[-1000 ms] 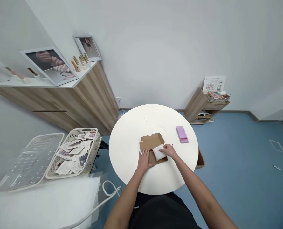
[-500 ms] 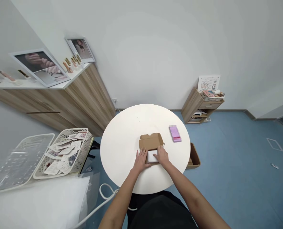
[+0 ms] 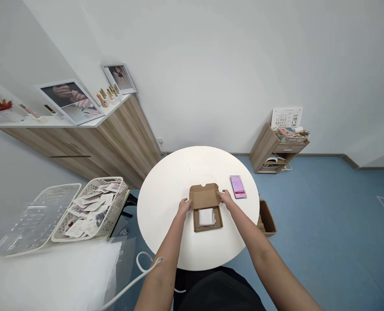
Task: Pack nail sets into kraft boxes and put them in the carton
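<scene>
Holding the raised lid [image 3: 205,197] of a cardboard box [image 3: 208,226] on a round table [image 3: 166,198], left hand [image 3: 184,207] at 9 o'clock, right hand [image 3: 226,198] at 3 o'clock, well apart, white packet [image 3: 206,217] inside, lid not yet shut.

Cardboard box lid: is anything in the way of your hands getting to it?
Nothing visible is in the way. The left hand and right hand are already at the side edges of the cardboard box lid. The white packet lies in the box base, and the pink blurred object lies beyond the right hand.
</scene>
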The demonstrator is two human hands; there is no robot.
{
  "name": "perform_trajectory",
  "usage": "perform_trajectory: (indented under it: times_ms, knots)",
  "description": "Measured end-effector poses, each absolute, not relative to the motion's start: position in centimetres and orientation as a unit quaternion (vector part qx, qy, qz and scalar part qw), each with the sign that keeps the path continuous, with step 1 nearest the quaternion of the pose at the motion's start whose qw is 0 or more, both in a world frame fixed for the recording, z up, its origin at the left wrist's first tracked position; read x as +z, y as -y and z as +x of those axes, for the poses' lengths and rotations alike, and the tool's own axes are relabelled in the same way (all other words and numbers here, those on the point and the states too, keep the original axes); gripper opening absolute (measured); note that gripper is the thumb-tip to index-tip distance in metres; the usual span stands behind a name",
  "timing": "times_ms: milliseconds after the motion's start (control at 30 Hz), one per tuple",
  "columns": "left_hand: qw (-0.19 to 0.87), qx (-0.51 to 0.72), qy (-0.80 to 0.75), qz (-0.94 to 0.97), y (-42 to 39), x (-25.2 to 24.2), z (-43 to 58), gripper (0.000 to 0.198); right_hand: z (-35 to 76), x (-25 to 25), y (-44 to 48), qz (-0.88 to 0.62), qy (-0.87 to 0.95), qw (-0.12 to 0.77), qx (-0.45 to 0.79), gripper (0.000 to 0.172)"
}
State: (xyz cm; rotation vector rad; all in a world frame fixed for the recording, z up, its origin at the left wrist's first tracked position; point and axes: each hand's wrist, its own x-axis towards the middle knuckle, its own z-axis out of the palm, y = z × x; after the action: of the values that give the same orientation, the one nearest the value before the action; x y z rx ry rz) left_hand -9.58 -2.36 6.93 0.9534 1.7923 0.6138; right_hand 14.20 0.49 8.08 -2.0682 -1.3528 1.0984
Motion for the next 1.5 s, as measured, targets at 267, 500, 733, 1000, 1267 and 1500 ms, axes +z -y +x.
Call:
perform_trajectory:
  times_ms: [267,500,733,1000,1267,1500]
  knots:
    - [0.526,0.240,-0.707,0.408,0.4,10.2,-9.8,0.064,15.4,11.2,-2.5,-0.718,0.458,0.163,0.499,0.058]
    - [0.467,0.202,-0.698,0.503,2.5,11.8,-9.2,0.053,15.0,13.7,-0.5,-0.682,0.539,0.134,0.475,0.047]
    - [0.338,0.244,-0.684,0.599,8.1,11.5,-8.1,0.025,15.4,13.6,4.4,-0.684,0.608,0.145,0.378,0.027]
    - [0.306,0.304,-0.636,0.640,14.0,8.6,-7.8,0.045,15.6,12.6,10.7,-0.695,0.671,0.078,0.245,0.024]
    - [0.294,0.333,-0.653,0.613,15.4,7.7,-6.7,0.047,14.3,11.1,12.7,-0.708,0.651,0.090,0.259,0.026]
    - [0.242,0.187,-0.645,0.701,14.5,7.3,-7.2,0.061,15.0,10.0,12.4,-0.702,0.667,0.058,0.242,0.057]
